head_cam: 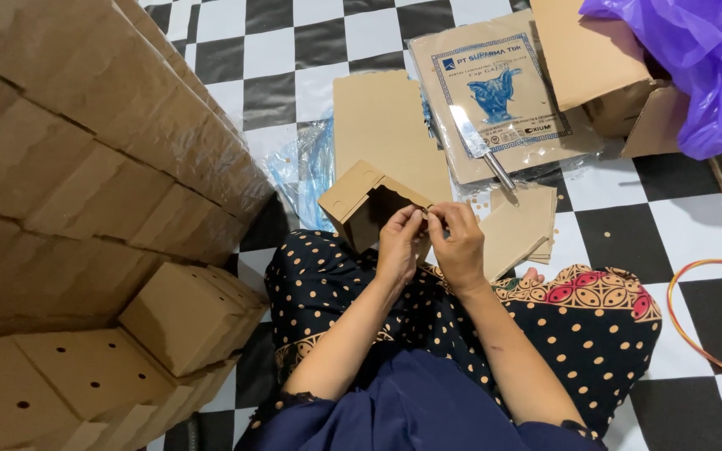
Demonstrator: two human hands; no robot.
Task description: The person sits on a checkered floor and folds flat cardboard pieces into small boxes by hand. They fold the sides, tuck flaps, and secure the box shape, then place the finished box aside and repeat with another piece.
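Note:
A small brown cardboard box [359,200], partly folded and open toward me, rests above my lap. My left hand [400,244] grips its near edge with curled fingers. My right hand [460,242] pinches the same edge beside the left, thumbs nearly touching. Both forearms reach up from my dark dotted skirt [327,284].
A tall pile of folded cardboard boxes [85,167] fills the left, some with punched holes. Flat cardboard blanks [382,117] and a wrapped printed pack [499,92] lie ahead on the checkered floor. A metal tool [495,167], a purple plastic bag [695,58] and a looped cable [687,276] lie to the right.

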